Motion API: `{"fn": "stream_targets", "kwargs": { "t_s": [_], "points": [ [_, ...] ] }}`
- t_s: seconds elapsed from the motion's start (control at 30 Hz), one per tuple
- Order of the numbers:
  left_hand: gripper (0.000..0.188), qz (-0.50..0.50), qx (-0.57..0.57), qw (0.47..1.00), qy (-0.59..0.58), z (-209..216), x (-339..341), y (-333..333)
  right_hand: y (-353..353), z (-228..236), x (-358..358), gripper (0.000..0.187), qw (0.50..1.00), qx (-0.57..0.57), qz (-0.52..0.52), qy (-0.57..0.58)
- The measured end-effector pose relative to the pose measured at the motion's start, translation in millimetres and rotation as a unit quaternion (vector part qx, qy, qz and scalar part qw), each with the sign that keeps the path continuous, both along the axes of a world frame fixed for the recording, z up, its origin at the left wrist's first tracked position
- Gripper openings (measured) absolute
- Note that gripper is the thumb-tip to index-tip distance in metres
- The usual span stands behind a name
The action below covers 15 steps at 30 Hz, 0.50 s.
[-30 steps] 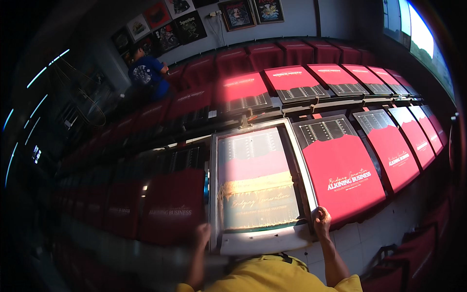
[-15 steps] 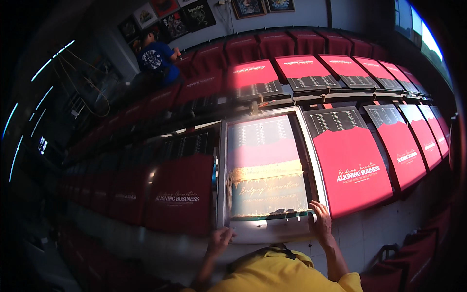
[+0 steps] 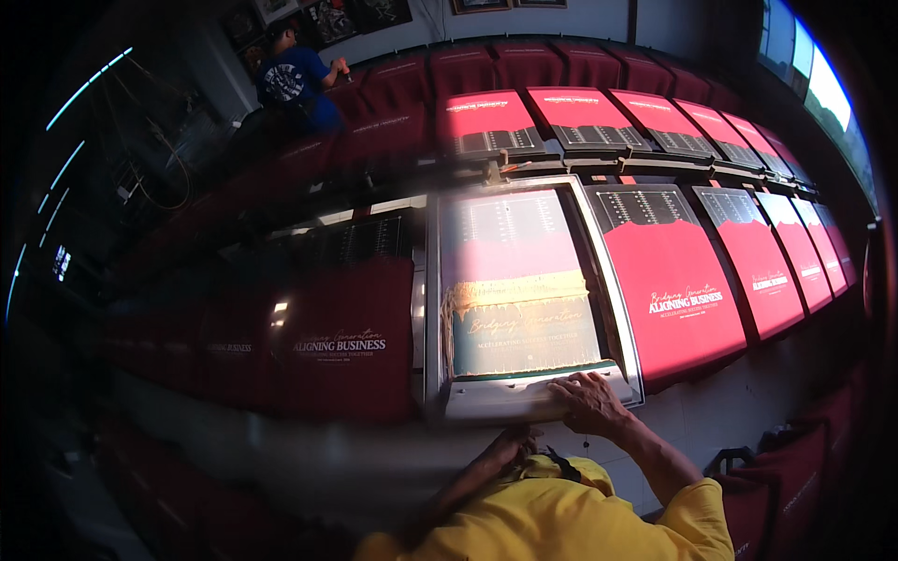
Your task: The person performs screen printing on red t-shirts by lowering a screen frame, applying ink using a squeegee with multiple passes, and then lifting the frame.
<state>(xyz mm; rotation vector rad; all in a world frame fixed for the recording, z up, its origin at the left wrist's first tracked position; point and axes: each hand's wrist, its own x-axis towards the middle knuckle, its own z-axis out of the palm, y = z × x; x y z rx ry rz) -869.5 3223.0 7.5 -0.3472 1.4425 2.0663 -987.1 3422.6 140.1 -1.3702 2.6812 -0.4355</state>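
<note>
A metal-framed printing screen [image 3: 606, 271] lies over a printing board in front of me, and red and black cloth shows through its mesh. Across the screen's near end rests a squeegee [image 3: 496, 397] with a pale metallic holder and a dark green blade edge. My right hand [image 3: 591, 400] is closed over the right part of the squeegee, fingers bent on its top. Close to my body, just below the squeegee, my left hand [image 3: 513, 443] is in shadow; its fingers are too dark to read. A yellowish ink band [image 3: 519, 286] crosses the mesh above the squeegee.
Red printed shirts [image 3: 678, 290] are stretched on boards to the right, with another shirt [image 3: 341, 327] at left in shade. More shirts [image 3: 585, 110] fill the rows beyond. A person in a blue shirt [image 3: 297, 89] stands at the far left. Dark red cloths [image 3: 790, 477] hang at lower right.
My right hand has moved from the screen's right corner leftward onto the squeegee. My left hand has left the screen's left corner and come in toward my body. The view has shifted slightly.
</note>
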Motion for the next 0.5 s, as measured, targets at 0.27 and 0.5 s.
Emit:
{"fn": "stream_targets", "kwargs": {
  "t_s": [0.27,0.5],
  "points": [
    [0.040,0.063,0.042,0.997,0.021,9.0,2.0,6.2,-20.6,-8.3,-0.5,0.024,0.995,0.011,-0.075,0.066],
    [0.044,0.023,0.098,0.995,-0.021,17.2,0.0,7.1,-40.2,-4.3,-88.1,0.023,0.987,-0.062,-0.058,0.133]
  ]
}}
